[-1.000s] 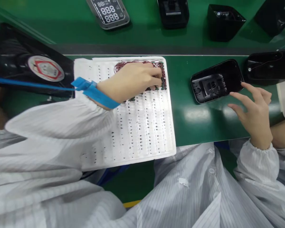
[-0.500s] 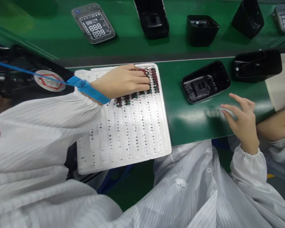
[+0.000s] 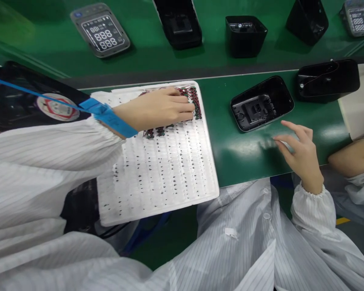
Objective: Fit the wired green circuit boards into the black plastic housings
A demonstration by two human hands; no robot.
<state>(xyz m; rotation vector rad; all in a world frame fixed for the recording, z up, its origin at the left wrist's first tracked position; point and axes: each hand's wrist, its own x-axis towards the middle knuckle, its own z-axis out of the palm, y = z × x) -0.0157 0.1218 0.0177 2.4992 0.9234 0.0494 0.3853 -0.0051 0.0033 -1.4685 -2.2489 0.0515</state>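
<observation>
My left hand (image 3: 160, 106), with a blue strap (image 3: 112, 116) round its wrist, rests over the far part of a white foam tray (image 3: 157, 178). Its fingers lie together and bend down onto small green parts with red and black wires (image 3: 195, 99). The fingertips and thumb are hidden, so what they pinch does not show. Above the green tabletop, my right hand (image 3: 301, 151) hovers with fingers apart and nothing in them. Just beyond it lies an open black plastic housing (image 3: 262, 104), its hollow side up.
Behind, a green shelf (image 3: 139, 66) bears a grey display panel (image 3: 101, 32), several black housings (image 3: 245, 38) and another display panel (image 3: 357, 18). A black housing (image 3: 327, 81) stands at the right. Another person's arm (image 3: 354, 157) reaches in at the right edge.
My left hand has shifted slightly right over the wired parts, covering more of them. My right hand has drifted a little left, still spread. The view has shifted slightly.
</observation>
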